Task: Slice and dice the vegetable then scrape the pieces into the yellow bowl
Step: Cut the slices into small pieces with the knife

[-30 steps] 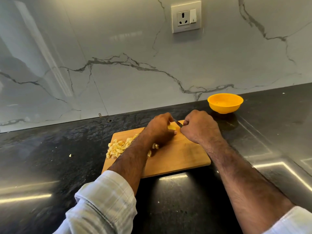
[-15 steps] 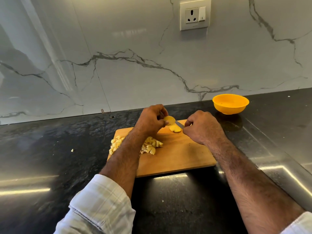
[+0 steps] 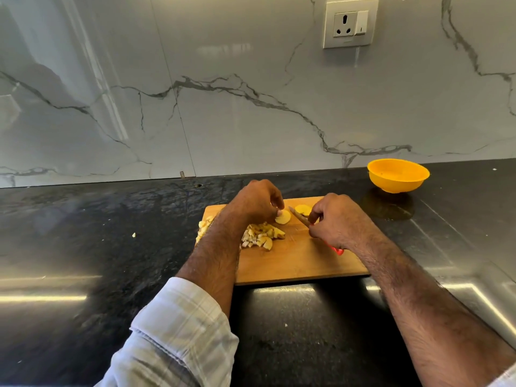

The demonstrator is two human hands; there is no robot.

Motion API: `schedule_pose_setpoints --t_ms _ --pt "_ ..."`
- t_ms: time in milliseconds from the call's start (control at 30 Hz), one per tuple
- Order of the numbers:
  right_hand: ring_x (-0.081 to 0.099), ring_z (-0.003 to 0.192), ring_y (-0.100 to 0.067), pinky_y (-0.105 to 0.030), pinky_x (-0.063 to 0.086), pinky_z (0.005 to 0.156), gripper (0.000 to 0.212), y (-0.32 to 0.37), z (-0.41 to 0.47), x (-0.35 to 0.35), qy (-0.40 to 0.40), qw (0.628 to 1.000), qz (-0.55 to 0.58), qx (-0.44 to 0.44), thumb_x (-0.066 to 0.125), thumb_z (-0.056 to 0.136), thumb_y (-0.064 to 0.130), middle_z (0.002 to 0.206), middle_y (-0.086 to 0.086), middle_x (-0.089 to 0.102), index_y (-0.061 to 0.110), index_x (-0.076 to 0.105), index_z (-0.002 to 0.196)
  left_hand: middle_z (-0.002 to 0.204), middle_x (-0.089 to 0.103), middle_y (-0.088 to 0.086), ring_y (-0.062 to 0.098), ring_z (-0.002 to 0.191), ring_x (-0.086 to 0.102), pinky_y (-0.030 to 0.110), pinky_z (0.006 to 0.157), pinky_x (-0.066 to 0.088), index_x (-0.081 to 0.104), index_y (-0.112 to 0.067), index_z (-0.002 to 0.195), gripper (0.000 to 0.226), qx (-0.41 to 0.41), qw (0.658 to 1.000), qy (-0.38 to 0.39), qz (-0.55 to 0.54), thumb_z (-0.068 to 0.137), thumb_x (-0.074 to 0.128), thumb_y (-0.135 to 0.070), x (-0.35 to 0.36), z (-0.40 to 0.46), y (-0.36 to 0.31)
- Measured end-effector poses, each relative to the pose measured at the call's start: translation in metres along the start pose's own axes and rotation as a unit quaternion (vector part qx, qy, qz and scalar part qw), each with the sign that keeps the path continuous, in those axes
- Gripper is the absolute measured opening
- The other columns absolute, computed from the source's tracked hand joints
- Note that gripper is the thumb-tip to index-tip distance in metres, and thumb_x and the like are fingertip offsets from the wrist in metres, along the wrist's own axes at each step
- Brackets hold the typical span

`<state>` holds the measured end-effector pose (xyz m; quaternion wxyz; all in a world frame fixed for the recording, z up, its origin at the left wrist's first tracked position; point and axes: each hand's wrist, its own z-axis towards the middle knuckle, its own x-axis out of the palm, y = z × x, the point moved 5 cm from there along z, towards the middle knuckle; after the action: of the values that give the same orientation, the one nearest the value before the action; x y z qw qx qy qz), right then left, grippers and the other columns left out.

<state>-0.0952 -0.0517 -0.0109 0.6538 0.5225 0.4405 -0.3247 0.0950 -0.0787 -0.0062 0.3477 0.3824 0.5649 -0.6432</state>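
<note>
Centre of frame: left hand [image 3: 255, 201] fingertips curled onto a round vegetable slice [image 3: 283, 217] lying flat on the wooden cutting board [image 3: 293, 261]; right hand [image 3: 336, 220] gripping a red-handled knife [image 3: 300, 216], blade pointing up-left between that slice and a second slice [image 3: 303, 210] just beside it. Diced pile [image 3: 262, 237] sits below the left hand, partly hidden by the forearm. Yellow bowl [image 3: 398, 175] upper right on the black counter [image 3: 83, 247], well apart from the board, looks empty. Risks: blade tip near left fingertips, a slip nicks them; thin slice could slide on the board; the scrape to the bowl crosses bare counter, pieces may scatter like the stray bit [image 3: 133, 234] at left
</note>
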Motion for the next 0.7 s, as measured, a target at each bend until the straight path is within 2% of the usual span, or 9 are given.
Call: schedule_pose_setpoints --t_ms 100,300,400,500,600,700 --pt "0.067 0.088 -0.015 -0.033 0.063 0.082 0.028 -0.001 0.001 -0.002 -0.005 1.000 -0.021 0.023 0.083 0.083 0.030 0.104 -0.001 0.071 0.022 0.078 0.109 0.118 0.072 -0.002 0.011 0.104 0.066 0.032 0.092 0.060 0.077 -0.023 0.114 0.024 -0.003 0.999 0.050 -0.003 0.091 0.080 -0.016 0.006 -0.001 0.004" --pt "0.065 0.086 -0.013 -0.029 0.062 0.079 0.030 0.011 -0.007 0.001 -0.008 1.000 -0.001 -0.027 0.080 0.084 0.034 0.106 0.001 0.071 0.023 0.077 0.111 0.121 0.071 0.000 0.013 0.104 0.065 0.022 0.078 0.052 0.076 -0.021 0.118 0.027 -0.002 0.999 0.034 0.022 0.092 0.081 -0.024 0.009 -0.004 -0.001" --pt "0.064 0.089 -0.013 -0.025 0.059 0.076 0.035 0.018 -0.012 0.002 0.002 0.998 -0.011 -0.056 0.077 0.086 0.034 0.108 0.001 0.070 0.022 0.075 0.119 0.121 0.070 0.000 0.013 0.104 0.064 0.023 0.078 0.051 0.075 -0.020 0.119 0.030 -0.008 0.999 0.030 0.012 0.091 0.082 -0.028 0.011 -0.009 -0.001" --pt "0.063 0.091 -0.013 -0.022 0.054 0.073 0.036 0.019 -0.012 0.005 0.008 0.998 -0.011 -0.062 0.076 0.088 0.031 0.108 0.001 0.069 0.021 0.073 0.123 0.123 0.070 0.000 0.012 0.102 0.064 0.025 0.081 0.053 0.075 -0.019 0.121 0.032 -0.007 0.999 0.041 -0.002 0.090 0.082 -0.023 0.010 -0.013 0.002" --pt "0.064 0.094 -0.014 -0.024 0.057 0.079 0.038 0.016 -0.010 0.005 0.013 0.998 0.001 -0.057 0.076 0.089 0.030 0.116 -0.001 0.070 0.022 0.071 0.126 0.120 0.071 0.000 0.010 0.098 0.065 0.023 0.082 0.055 0.075 -0.019 0.123 0.034 0.000 0.999 0.040 -0.010 0.089 0.083 -0.017 0.006 -0.014 0.003" --pt "0.066 0.090 -0.013 -0.026 0.060 0.079 0.036 0.015 -0.009 0.003 -0.007 0.998 -0.007 -0.066 0.077 0.088 0.032 0.112 0.000 0.072 0.023 0.074 0.123 0.117 0.072 0.000 0.012 0.101 0.066 0.024 0.086 0.057 0.076 -0.018 0.120 0.033 -0.001 1.000 0.021 -0.010 0.089 0.084 -0.020 0.006 -0.013 0.000"
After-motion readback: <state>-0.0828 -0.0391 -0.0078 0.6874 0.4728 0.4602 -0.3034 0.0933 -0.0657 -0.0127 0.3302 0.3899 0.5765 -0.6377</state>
